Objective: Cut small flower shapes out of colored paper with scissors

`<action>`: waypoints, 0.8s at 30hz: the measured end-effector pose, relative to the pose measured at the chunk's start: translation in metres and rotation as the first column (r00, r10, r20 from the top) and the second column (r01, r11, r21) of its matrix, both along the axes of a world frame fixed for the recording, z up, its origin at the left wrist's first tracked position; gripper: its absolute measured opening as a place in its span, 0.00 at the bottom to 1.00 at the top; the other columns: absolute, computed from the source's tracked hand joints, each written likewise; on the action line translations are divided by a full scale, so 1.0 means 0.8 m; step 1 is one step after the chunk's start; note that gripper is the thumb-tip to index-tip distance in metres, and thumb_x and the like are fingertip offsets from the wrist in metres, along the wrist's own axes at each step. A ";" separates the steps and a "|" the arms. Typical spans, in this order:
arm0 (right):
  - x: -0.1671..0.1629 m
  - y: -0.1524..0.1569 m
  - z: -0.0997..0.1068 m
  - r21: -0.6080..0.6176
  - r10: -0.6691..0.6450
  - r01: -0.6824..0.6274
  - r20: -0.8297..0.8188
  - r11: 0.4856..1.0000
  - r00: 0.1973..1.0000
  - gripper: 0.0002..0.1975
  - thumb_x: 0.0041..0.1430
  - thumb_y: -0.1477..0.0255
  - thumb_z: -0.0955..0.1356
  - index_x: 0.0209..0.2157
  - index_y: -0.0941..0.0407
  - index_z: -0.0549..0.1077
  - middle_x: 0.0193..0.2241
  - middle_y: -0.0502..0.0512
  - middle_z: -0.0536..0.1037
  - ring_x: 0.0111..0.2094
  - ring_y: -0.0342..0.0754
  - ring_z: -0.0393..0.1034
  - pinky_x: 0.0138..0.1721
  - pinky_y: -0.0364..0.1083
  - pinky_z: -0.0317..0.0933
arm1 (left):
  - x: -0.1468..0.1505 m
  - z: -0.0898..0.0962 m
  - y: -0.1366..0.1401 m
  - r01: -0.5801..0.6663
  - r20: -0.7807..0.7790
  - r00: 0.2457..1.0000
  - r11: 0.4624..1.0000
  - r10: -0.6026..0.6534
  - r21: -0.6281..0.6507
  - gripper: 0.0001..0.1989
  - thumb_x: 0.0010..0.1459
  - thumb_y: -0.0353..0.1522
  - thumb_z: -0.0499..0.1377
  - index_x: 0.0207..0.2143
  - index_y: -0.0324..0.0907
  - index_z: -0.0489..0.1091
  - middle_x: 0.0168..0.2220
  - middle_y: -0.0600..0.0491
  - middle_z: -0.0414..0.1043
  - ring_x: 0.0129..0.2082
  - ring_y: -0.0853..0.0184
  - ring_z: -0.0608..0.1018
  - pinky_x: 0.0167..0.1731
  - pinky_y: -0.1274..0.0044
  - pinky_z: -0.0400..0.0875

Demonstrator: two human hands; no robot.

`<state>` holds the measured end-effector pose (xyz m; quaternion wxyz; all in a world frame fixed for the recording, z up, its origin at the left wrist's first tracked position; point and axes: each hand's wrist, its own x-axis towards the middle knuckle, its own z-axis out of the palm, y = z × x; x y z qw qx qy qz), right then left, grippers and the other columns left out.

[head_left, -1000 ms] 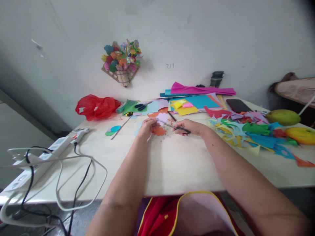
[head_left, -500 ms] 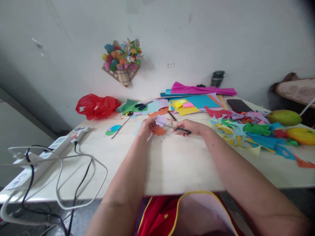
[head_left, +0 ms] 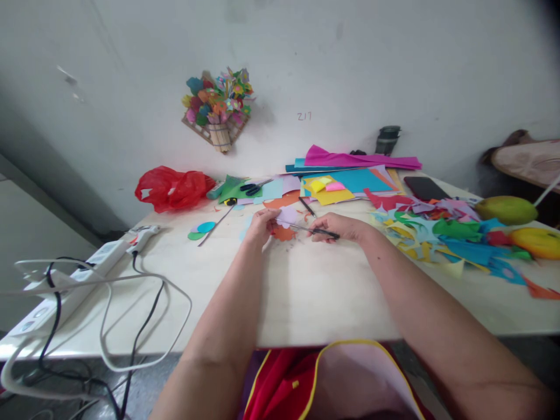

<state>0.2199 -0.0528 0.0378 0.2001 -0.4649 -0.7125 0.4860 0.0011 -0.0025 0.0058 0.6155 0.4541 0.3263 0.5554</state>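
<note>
1 lilac paper [head_left: 287,216]: this small cut piece, taken as the dial's centre, was held over the middle of the table [head_left: 324,297], between left hand [head_left: 262,226] and right hand [head_left: 326,226].
Grip at 9 o'clock: the left hand appeared pinched closed on the near edge of the lilac paper; the exact fingertip contact was too small to tell.
Grip between 3 and 4 o'clock: the right hand was closed around the dark handles of the scissors [head_left: 324,233], whose blades pointed to 9 o'clock and crossed the lower part of the paper. Whether the blades stood parted could not be told.
Paper handling: it was judged very light, thin and easily creased or torn, best pinched flat by its rim, clear of the blades.
Scissors handling: they were judged stiff and light, with slick metal blades, best held by the handle loops.
Orange piece [head_left: 283,233]: it lay at 6 o'clock, just below the lilac paper; contact could not be told.
Black pen [head_left: 307,207]: it lay at 2 o'clock, near the right hand.
Circles at 9 o'clock: 1 blue circle [head_left: 206,227] overlapped 1 green circle [head_left: 195,236].
Scrap heap [head_left: 455,230]: loose coloured offcuts lay at 3 o'clock, well apart from the hands.
</note>
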 end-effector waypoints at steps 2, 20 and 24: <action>0.000 0.000 -0.001 -0.003 -0.005 0.005 -0.008 1.000 1.000 0.19 0.40 0.65 0.73 0.34 0.62 0.76 0.16 0.45 0.67 0.16 0.36 0.55 0.19 0.40 0.48 | 0.000 -0.001 0.000 0.000 0.000 1.000 1.000 0.000 0.002 0.12 0.35 0.34 0.68 0.19 0.38 0.68 0.18 0.54 0.70 0.18 0.71 0.71 0.20 0.79 0.69; -0.002 0.004 -0.008 0.016 -0.038 0.038 0.039 0.999 0.999 0.18 0.36 0.64 0.76 0.31 0.59 0.76 0.16 0.45 0.69 0.16 0.36 0.59 0.17 0.39 0.52 | 0.000 -0.001 0.000 -0.066 0.054 0.996 0.998 0.065 0.019 0.12 0.37 0.33 0.69 0.20 0.37 0.69 0.18 0.55 0.69 0.19 0.71 0.72 0.21 0.79 0.66; -0.001 0.002 -0.007 0.009 -0.024 0.024 0.058 1.000 0.998 0.19 0.36 0.63 0.76 0.31 0.60 0.76 0.16 0.46 0.69 0.16 0.37 0.59 0.17 0.39 0.52 | 0.001 -0.002 0.002 -0.083 0.099 0.992 0.996 0.080 0.029 0.15 0.35 0.34 0.70 0.21 0.37 0.68 0.18 0.54 0.70 0.20 0.69 0.74 0.23 0.77 0.68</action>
